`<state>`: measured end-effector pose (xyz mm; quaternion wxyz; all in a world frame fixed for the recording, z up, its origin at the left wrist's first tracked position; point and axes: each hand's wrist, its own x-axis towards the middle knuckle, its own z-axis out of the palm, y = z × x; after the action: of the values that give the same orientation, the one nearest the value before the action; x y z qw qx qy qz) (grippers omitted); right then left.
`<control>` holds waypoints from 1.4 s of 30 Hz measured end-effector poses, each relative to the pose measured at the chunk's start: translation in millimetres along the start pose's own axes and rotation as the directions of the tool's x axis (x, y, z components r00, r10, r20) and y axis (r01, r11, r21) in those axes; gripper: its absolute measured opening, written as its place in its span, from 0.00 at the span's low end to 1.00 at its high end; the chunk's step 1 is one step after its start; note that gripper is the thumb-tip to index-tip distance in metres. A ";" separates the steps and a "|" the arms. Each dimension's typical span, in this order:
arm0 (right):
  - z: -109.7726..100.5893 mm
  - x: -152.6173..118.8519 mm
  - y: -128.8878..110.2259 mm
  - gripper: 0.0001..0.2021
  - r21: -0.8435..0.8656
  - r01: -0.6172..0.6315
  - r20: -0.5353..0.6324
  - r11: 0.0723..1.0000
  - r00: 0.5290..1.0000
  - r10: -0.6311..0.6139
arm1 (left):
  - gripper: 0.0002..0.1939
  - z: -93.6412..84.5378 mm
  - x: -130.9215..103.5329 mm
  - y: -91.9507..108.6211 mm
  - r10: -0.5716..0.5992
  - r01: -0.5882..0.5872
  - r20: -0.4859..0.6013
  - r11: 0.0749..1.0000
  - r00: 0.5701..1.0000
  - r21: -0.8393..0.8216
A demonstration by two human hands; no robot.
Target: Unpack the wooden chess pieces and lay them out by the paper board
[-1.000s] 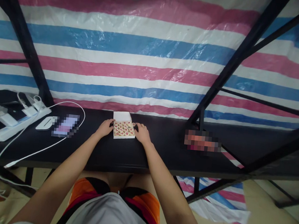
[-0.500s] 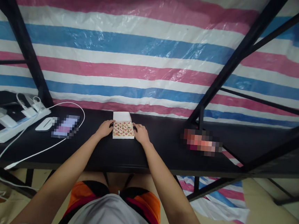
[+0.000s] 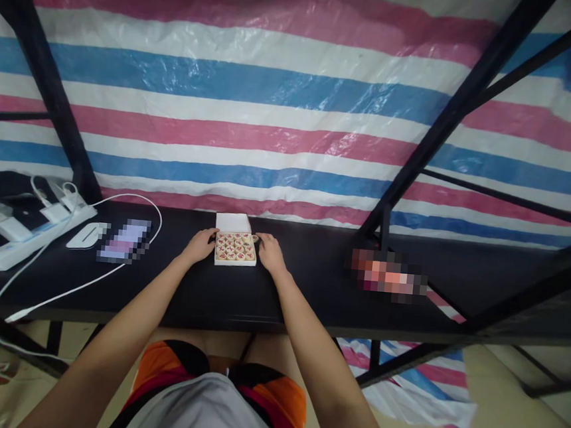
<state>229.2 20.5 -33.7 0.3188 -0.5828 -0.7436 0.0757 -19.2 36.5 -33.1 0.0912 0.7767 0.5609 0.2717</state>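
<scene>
A small white open-topped box (image 3: pixel 235 263) stands on the black desk, its lid (image 3: pixel 233 223) folded back behind it. Rows of round, cream Chinese chess pieces (image 3: pixel 235 246) with mostly red characters fill it. My left hand (image 3: pixel 200 245) is against the box's left side, with its fingers curled at the edge. On the other side, my right hand (image 3: pixel 272 254) is closed beside the right rear corner. A small tan round thing, apparently a chess piece (image 3: pixel 255 238), shows at its fingertips. The undersides of both hands are hidden.
To the left lie a blurred phone (image 3: pixel 126 240), a white flat device (image 3: pixel 86 236), a white cable (image 3: pixel 74 287) and a power strip (image 3: pixel 38 239) with plugs. A blurred reddish object (image 3: pixel 385 274) is at the right. Black metal posts (image 3: pixel 421 146) frame the desk (image 3: pixel 228 302).
My right hand has shifted slightly to the right, and the small tan thing now shows at its fingertips. My left hand and the box stay in place.
</scene>
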 end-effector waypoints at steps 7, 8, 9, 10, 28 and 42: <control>-0.4 4.9 -17.7 0.19 0.163 0.135 0.066 0.977 0.987 -0.148 | 0.23 -1.2 0.0 0.7 0.019 -0.019 -0.007 1.000 1.000 0.000; -0.1 5.3 -19.5 0.19 0.165 0.137 0.094 0.977 0.984 -0.153 | 0.23 -1.3 0.0 0.8 0.019 -0.019 -0.006 1.000 1.000 0.000; 0.2 5.6 -20.6 0.19 0.165 0.137 0.113 0.977 0.981 -0.157 | 0.23 -1.2 0.0 0.7 0.019 -0.019 -0.002 1.000 1.000 0.000; 0.3 5.7 -21.1 0.19 0.166 0.141 0.122 0.976 0.979 -0.162 | 0.23 -1.1 0.1 0.7 0.017 -0.017 0.003 1.000 1.000 0.003; 8.4 5.9 -12.3 0.17 0.185 0.220 0.077 0.958 0.968 -0.237 | 0.22 0.6 0.8 -0.3 0.010 -0.010 -0.002 1.000 1.000 0.009; 4.3 0.4 -14.9 0.15 0.198 0.227 0.012 0.954 0.972 -0.234 | 0.22 -0.3 1.6 -0.2 0.025 -0.025 0.005 1.000 1.000 0.000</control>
<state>214.6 17.3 -29.7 0.3677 -0.4568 -0.8010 0.1208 -19.1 37.9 -32.4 0.0892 0.7843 0.5509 0.2710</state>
